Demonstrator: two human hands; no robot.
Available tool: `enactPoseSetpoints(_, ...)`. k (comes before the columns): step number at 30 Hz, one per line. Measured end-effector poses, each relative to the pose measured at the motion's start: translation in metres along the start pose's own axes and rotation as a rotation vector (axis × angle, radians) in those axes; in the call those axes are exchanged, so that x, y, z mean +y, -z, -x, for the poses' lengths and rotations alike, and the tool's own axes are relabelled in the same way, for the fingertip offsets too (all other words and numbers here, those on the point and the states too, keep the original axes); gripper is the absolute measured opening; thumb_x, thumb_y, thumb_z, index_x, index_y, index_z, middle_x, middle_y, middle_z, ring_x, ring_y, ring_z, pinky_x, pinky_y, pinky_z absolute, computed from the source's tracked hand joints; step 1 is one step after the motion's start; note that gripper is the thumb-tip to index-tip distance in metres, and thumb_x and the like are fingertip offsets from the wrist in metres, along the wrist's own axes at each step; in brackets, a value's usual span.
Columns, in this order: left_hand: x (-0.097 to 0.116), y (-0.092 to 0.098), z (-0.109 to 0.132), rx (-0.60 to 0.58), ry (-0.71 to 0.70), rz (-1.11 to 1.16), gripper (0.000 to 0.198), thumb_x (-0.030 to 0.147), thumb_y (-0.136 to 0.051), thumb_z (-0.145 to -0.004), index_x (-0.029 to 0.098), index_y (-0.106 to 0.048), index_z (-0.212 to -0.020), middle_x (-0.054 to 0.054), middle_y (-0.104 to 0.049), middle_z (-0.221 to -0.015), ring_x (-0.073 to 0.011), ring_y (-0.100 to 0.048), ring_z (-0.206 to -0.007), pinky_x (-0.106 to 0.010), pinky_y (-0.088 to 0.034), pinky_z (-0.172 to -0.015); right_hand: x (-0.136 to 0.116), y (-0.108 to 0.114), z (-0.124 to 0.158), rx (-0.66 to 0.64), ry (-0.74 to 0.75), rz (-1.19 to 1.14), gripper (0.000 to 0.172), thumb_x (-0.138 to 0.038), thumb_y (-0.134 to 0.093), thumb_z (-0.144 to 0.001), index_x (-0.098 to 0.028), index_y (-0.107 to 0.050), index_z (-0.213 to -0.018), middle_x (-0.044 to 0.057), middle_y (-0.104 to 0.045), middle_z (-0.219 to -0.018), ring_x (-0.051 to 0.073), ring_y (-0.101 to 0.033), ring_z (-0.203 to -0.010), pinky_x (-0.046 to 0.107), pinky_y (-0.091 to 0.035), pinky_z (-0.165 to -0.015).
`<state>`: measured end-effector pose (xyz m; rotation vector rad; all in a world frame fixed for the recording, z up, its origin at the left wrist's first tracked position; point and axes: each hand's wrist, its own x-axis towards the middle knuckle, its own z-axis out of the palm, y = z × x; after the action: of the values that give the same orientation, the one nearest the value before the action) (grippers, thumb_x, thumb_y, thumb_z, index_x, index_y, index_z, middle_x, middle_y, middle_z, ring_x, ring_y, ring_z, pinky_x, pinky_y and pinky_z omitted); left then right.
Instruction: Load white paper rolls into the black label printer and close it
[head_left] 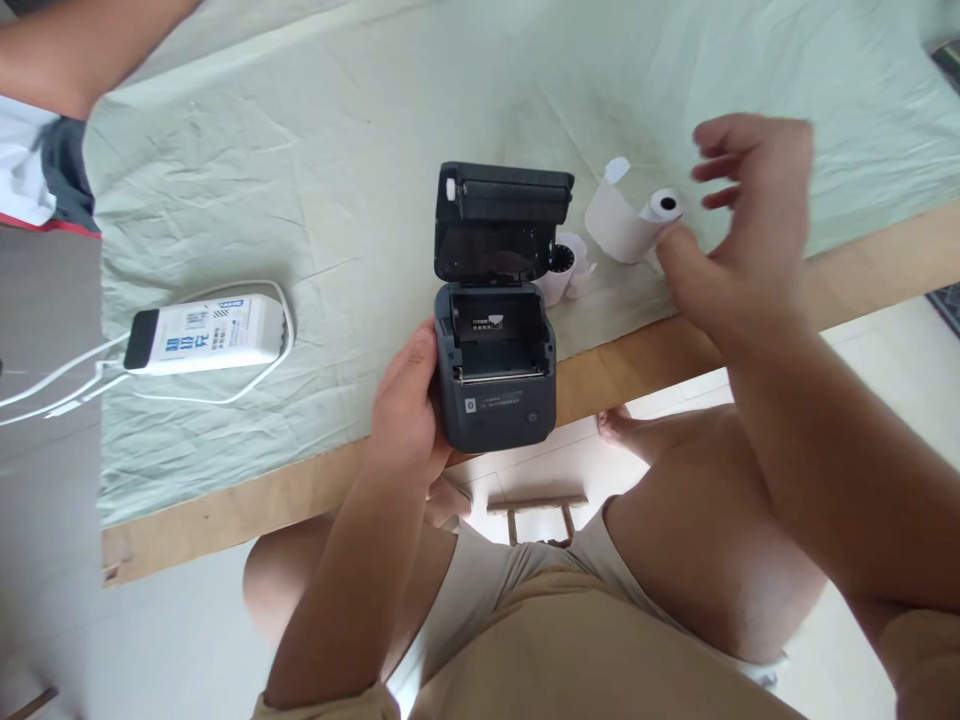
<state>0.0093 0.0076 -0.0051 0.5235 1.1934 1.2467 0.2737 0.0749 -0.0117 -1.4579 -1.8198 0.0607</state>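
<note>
Left hand (409, 410) clasps the printer (495, 385) by its left side at the near table edge, lid (499, 215) up. Roll (626, 228) lies far-right of the printer, axis roughly left-right, core end facing the right hand (750, 220). That hand is nearer, fingers spread, holding nothing; thumb contact unclear.

The printer (495, 390) is a small dark-grey box with its lid (499, 215) swung open and tilted back, so the paper bay shows. It sits on the green cloth (300, 180) at the near edge of the table (637, 360), its front overhanging the wood. The roll (630, 220) of white paper lies on its side on the cloth just right of the lid, its loose end curling upward.
</note>
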Motion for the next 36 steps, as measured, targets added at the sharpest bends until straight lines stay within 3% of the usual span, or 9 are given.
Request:
enactPoseSetpoints(3, 0.0, 0.0, 0.0, -0.021, -0.003, 0.007, 0.029, 0.04, -0.062, -0.103, 0.019, -0.079, -0.092, -0.003, -0.082, -0.091, -0.0171, -0.077, -0.08, -0.024, -0.063, -0.065, 0.017, -0.01, -0.003, -0.192, -0.116, 0.023, 0.051, -0.029, -0.077, -0.086, -0.03, -0.057, -0.133, 0.01, -0.064, -0.128, 0.029, -0.069, -0.112, 0.052, -0.061, -0.096)
enactPoseSetpoints(8, 0.002, -0.001, 0.001, -0.027, 0.025, 0.036, 0.028, 0.04, -0.062, -0.103, 0.02, -0.077, -0.089, -0.002, -0.081, -0.091, -0.0161, -0.076, -0.078, -0.024, -0.062, -0.066, 0.02, -0.014, 0.005, -0.241, -0.162, -0.076, 0.054, -0.018, -0.075, -0.082, -0.034, -0.059, -0.131, 0.003, -0.071, -0.102, 0.02, -0.063, -0.076, 0.045, -0.061, -0.077)
enactPoseSetpoints(12, 0.001, 0.0, 0.001, -0.021, 0.023, -0.011, 0.029, 0.042, -0.061, -0.103, 0.02, -0.076, -0.091, -0.003, -0.081, -0.092, -0.0178, -0.077, -0.078, -0.026, -0.061, -0.066, 0.019, -0.013, 0.009, -0.17, -0.081, -0.083, 0.039, -0.024, -0.077, -0.082, -0.031, -0.069, -0.119, 0.008, -0.069, -0.114, 0.023, -0.066, -0.092, 0.044, -0.06, -0.079)
enactPoseSetpoints(16, 0.0, 0.001, 0.001, -0.041, 0.006, -0.005, 0.029, 0.046, -0.065, -0.102, 0.021, -0.077, -0.094, -0.003, -0.081, -0.095, -0.0181, -0.078, -0.081, -0.027, -0.063, -0.07, 0.017, -0.013, 0.008, -0.197, -0.206, -0.171, 0.058, -0.021, -0.075, -0.085, -0.032, -0.055, -0.139, 0.007, -0.07, -0.115, 0.021, -0.066, -0.087, 0.042, -0.058, -0.077)
enactPoseSetpoints(20, 0.001, 0.001, 0.001, -0.071, 0.03, 0.045, 0.027, 0.045, -0.068, -0.101, 0.021, -0.079, -0.095, -0.001, -0.081, -0.092, -0.015, -0.075, -0.072, -0.023, -0.06, -0.06, 0.012, -0.013, 0.008, -0.179, -0.155, -0.105, 0.052, -0.015, -0.072, -0.084, -0.031, -0.062, -0.134, 0.011, -0.064, -0.13, 0.026, -0.066, -0.108, 0.045, -0.057, -0.092)
enactPoseSetpoints(25, -0.001, 0.002, 0.001, -0.058, -0.016, 0.061, 0.025, 0.041, -0.069, -0.101, 0.021, -0.08, -0.093, 0.0, -0.081, -0.09, -0.013, -0.076, -0.076, -0.02, -0.061, -0.067, 0.014, -0.013, 0.008, -0.173, -0.209, -0.118, 0.071, -0.018, -0.072, -0.088, -0.032, -0.046, -0.153, 0.006, -0.071, -0.11, 0.021, -0.064, -0.082, 0.044, -0.057, -0.083)
enactPoseSetpoints(30, -0.003, 0.004, 0.0, -0.008, -0.02, 0.032, 0.025, 0.039, -0.068, -0.102, 0.021, -0.078, -0.087, 0.002, -0.076, -0.08, -0.0119, -0.073, -0.071, -0.02, -0.061, -0.068, 0.021, -0.013, 0.008, -0.108, -0.151, -0.015, 0.05, -0.009, -0.069, -0.078, -0.029, -0.065, -0.124, 0.012, -0.065, -0.121, 0.026, -0.065, -0.104, 0.046, -0.057, -0.091)
enactPoseSetpoints(33, -0.003, 0.004, 0.0, 0.0, -0.021, 0.027, 0.025, 0.04, -0.068, -0.102, 0.021, -0.078, -0.089, 0.001, -0.076, -0.08, -0.0125, -0.073, -0.07, -0.02, -0.06, -0.066, 0.024, -0.012, 0.011, -0.115, -0.219, -0.073, 0.063, -0.018, -0.075, -0.08, -0.032, -0.052, -0.137, 0.007, -0.063, -0.109, 0.022, -0.063, -0.087, 0.042, -0.057, -0.081)
enactPoseSetpoints(36, -0.002, 0.003, 0.001, -0.006, 0.0, -0.001, 0.026, 0.042, -0.065, -0.102, 0.022, -0.079, -0.093, 0.0, -0.076, -0.08, -0.015, -0.074, -0.071, -0.023, -0.059, -0.064, 0.025, -0.012, 0.014, -0.156, -0.149, -0.284, 0.068, -0.025, -0.073, -0.082, -0.039, -0.045, -0.143, 0.004, -0.065, -0.115, 0.021, -0.064, -0.086, 0.039, -0.056, -0.074)
